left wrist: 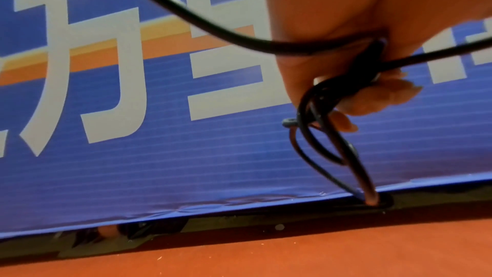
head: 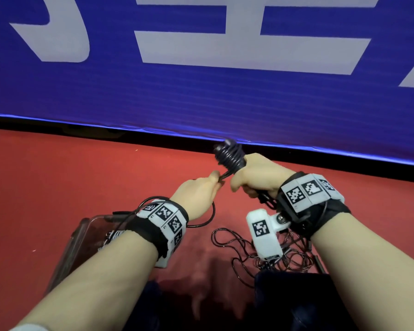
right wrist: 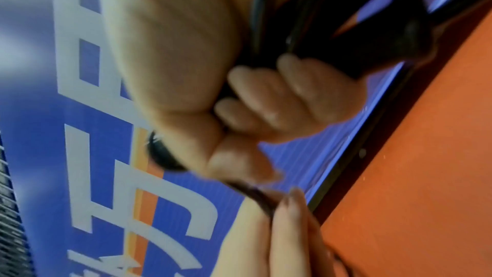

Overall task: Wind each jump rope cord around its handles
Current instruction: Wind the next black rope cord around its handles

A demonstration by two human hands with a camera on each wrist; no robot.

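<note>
Nearest us, loose black cords [head: 261, 247] lie tangled on the red floor [head: 81, 168]. Above them our left hand [head: 196, 194] pinches the black cord [head: 222, 176] in its grip, while our right hand [head: 256, 177] grips the handles [head: 230, 156], coiled with cord, before the blue banner [head: 201, 91].

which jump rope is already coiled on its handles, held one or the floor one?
The held jump rope, in the right hand: cord coiled around the handles, left hand pinching the tail. The floor rope lies in a loose tangle.
</note>
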